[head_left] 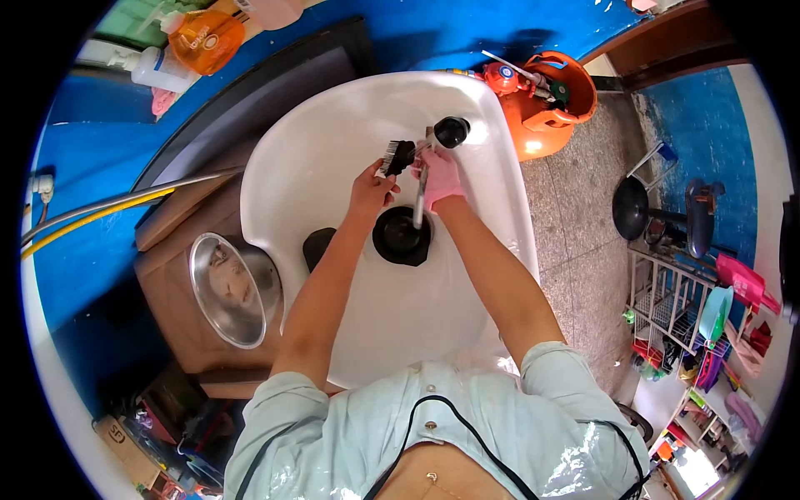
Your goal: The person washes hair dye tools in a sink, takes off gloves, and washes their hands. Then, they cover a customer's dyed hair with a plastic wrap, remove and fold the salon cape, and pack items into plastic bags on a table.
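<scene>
Left hand: The bare left hand (372,190) is part-curled, fingertips at the bristled side of the brush (402,155); whether it grips the brush or only touches it, I cannot tell.
Right hand: The right hand (442,179), in a pink glove, is curled inward just beside the brush; I cannot tell what it has hold of.
Brush: Black with pale bristles, between the hands, over the upper part of the basin (292,158).
Pale streak: A narrow pale streak (418,204) runs from the right hand down to the bowl (386,239); rod or water, I cannot tell.
Bowl: Black, in the white basin below the hands.
Black fitting: A round black fitting (451,132) sits near the basin's far end, just beyond the glove.
Pad: A dark pad (318,247) shows at the basin's left side, partly behind the left forearm.
Dish: A shiny oval dish (264,283) lies left of the basin on the brown chair (171,279).
Cylinder: An orange cylinder (533,137) stands right of the basin's far end.
Hoses: A grey hose (125,202) and a yellow hose (92,221) run along the left.
Bottles: An orange bottle (208,43) stands beside a white bottle (164,72) at upper left.
</scene>
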